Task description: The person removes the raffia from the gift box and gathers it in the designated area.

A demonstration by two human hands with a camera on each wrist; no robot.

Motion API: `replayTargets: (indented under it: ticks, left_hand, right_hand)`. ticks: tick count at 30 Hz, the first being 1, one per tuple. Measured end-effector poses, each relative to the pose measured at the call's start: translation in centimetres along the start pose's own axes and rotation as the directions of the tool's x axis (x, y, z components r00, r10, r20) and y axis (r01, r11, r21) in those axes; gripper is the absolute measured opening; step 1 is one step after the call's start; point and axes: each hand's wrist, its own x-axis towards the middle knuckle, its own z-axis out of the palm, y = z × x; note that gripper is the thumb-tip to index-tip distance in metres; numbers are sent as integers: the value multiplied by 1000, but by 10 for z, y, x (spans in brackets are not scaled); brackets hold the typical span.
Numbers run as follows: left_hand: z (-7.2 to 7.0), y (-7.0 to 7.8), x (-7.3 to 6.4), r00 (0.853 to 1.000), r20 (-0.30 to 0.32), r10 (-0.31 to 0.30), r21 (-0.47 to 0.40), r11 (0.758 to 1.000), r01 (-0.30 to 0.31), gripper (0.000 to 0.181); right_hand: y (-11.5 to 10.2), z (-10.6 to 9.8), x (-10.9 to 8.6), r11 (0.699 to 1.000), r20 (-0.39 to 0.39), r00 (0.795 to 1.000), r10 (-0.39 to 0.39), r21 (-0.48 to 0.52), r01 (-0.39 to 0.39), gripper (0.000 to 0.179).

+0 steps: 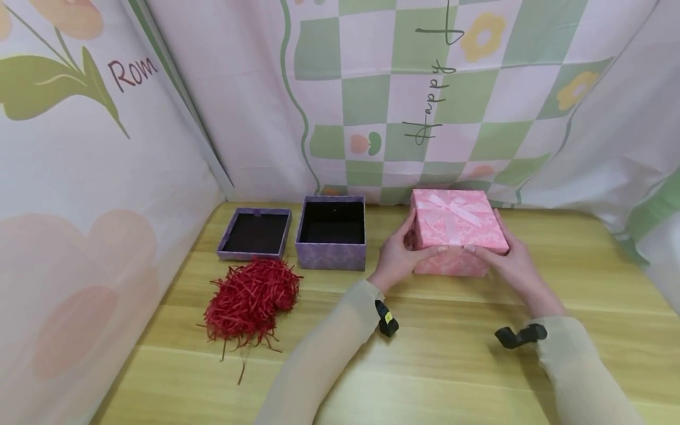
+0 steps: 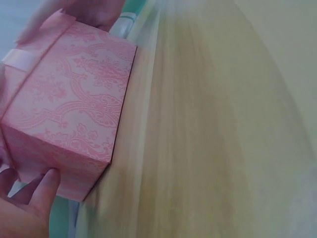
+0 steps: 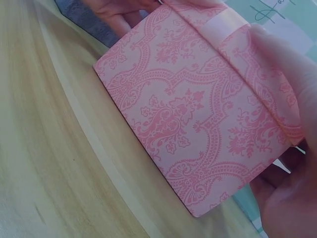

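A pink patterned gift box [image 1: 451,221] with a ribbon bow on its lid stands toward the back right of the table. My left hand [image 1: 397,254] grips its left side, thumb along the front near the lid's edge. On the opposite side my right hand [image 1: 514,268] holds it the same way, thumb at the front. The left wrist view shows fingertips [image 2: 45,191] of the left hand against the box's side wall. From the right wrist, the box front [image 3: 183,114] appears close up, the right hand's fingers partly hidden behind it.
Left of the pink box stands an open purple box [image 1: 331,257] with a dark inside. Beside it lies its purple lid [image 1: 249,256], inside up. A heap of red shredded paper [image 1: 252,301] is in front of them. Printed curtains [image 1: 366,100] hang behind the wooden table [image 1: 425,366].
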Motion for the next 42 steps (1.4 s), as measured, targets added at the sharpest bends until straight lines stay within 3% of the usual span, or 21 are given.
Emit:
replayTargets:
  ticks: [11,24,34,42]
  left_hand:
    - [0,10,-1,1000,-5,8,-43,999,-8,99]
    - [3,20,0,997,-2,80,10,997,-80,92]
    - [-3,36,3,986,-22,165,170,973,-159,84]
    - [-7,44,3,981,33,190,239,952,-192,87]
  right_hand:
    - [-4,1,-4,999,-7,1000,-22,25,22,95]
    - [-10,-5,-7,996,-31,998,-54,71,56,92]
    - [-26,-15,-9,995,-71,993,-90,43,93,89]
    - [-40,-22,-13,990,-148,982,-116,60,126,71]
